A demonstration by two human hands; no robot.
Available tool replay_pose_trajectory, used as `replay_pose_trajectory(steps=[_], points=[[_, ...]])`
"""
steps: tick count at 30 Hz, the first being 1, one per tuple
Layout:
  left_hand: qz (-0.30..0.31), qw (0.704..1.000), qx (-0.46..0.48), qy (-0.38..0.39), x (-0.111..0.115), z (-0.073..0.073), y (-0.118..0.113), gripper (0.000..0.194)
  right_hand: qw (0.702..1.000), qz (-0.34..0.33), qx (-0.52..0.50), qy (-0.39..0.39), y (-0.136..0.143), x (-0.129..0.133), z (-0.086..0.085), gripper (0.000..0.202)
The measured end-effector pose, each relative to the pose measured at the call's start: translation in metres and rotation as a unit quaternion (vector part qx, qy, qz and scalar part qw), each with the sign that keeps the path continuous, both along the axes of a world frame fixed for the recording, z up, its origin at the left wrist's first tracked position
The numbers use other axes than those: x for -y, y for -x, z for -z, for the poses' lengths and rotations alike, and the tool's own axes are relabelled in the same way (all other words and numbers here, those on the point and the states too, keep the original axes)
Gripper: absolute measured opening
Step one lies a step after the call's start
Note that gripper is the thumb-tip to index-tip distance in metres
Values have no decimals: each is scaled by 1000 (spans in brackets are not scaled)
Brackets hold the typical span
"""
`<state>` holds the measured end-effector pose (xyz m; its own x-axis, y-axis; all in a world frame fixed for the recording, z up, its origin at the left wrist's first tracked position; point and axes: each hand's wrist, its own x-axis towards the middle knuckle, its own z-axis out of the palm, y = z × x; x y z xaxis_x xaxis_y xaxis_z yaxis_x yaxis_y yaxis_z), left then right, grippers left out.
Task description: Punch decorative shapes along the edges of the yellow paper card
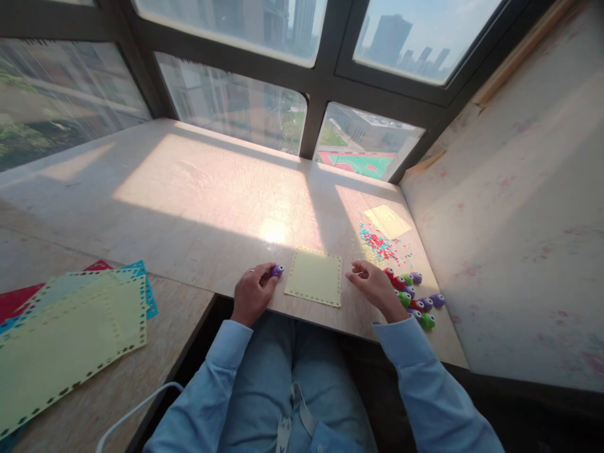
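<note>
My left hand [255, 292] is closed around a small purple craft punch [277, 270], held between thumb and fingers just left of a square sheet of pale yellow paper [313, 277]. Small punched holes run along the sheet's edges, and it lies flat near the front of the ledge. To the right of this sheet is my right hand [372, 288], its fingers curled and drawn together; whether anything is pinched in them is too small to make out. Beside that wrist stand several red, green and purple craft punches [418, 304], partly covered by the hand.
Red, blue and yellow paper bits [381, 244] lie scattered beyond my right hand, near another yellow sheet [387, 221]. At the left, a stack of punched coloured sheets [94, 314] overlaps. A white cable [136, 406] hangs nearby. Windows and a papered wall [519, 220] border the ledge [226, 182].
</note>
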<state>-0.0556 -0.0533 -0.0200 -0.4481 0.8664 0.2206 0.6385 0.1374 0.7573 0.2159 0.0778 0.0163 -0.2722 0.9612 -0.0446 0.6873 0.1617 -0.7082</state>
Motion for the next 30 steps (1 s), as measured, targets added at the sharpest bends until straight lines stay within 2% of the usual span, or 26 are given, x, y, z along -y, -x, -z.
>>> replay_pose_trajectory(steps=[5, 10, 17, 22, 26, 30], points=[[54, 997, -42, -25, -5, 3, 2, 27, 971, 37, -186, 146, -16, 42, 13, 53], [57, 995, -75, -15, -6, 3, 0, 30, 936, 60, -274, 211, -2, 70, 14, 57], [59, 994, -94, -3, -5, 4, -1, 27, 873, 171, -395, 228, 16, 80, 6, 59], [46, 991, -124, -11, -5, 6, -4, 27, 785, 252, -520, 224, 30, 91, 3, 50], [47, 988, -144, -12, -5, 7, -6, 26, 725, 268, -581, 254, 38, 91, 0, 40], [44, 986, -160, -11, -4, 6, -7, 27, 699, 251, -596, 306, 43, 86, -4, 28]])
